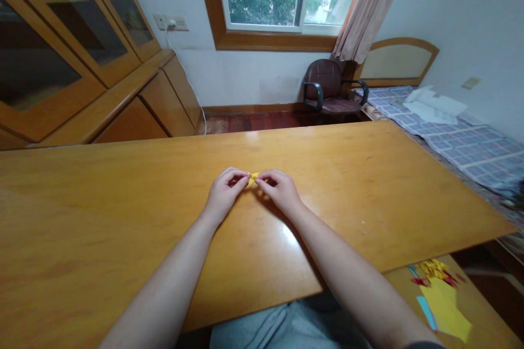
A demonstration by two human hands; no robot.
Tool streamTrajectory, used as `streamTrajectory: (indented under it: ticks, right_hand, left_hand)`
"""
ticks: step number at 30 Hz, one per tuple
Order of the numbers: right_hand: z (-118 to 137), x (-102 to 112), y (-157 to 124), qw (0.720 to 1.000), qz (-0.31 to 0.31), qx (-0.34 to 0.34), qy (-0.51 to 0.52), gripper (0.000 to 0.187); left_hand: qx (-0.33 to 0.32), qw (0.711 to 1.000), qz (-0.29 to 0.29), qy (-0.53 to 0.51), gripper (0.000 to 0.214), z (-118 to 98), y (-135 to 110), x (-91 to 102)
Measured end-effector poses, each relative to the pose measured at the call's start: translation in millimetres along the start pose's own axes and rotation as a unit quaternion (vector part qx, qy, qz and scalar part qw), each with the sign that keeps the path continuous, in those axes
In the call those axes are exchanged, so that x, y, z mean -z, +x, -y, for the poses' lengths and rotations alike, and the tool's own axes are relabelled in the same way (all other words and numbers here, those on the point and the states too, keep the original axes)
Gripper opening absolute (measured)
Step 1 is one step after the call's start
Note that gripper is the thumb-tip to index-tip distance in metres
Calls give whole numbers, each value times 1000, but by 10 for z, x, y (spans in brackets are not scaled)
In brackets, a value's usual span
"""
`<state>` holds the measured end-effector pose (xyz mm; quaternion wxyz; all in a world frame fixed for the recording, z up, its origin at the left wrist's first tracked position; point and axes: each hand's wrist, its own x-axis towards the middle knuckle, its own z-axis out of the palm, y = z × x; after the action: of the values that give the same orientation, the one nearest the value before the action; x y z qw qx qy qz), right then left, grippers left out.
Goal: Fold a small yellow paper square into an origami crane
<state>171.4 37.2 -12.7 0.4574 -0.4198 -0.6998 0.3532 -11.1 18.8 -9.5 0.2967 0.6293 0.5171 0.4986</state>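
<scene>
A small piece of folded yellow paper is held just above the wooden table, between my two hands. My left hand pinches its left end with thumb and fingertips. On the other end, the thumb and fingertips of my right hand are closed in the same way. Fingers cover much of the paper, so its exact folds cannot be made out.
At the lower right, a lower surface carries yellow paper sheets, a blue strip and a heap of small yellow pieces with red ones. Beyond the table stand a chair, a bed and a cabinet.
</scene>
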Motion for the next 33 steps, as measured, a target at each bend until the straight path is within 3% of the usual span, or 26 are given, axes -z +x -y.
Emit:
streamTrajectory:
  ticks: [33]
  right_hand:
    - [-16, 13, 16, 1000, -2, -19, 12, 16]
  left_hand:
    - [1, 998, 38, 43, 20, 22, 8, -8]
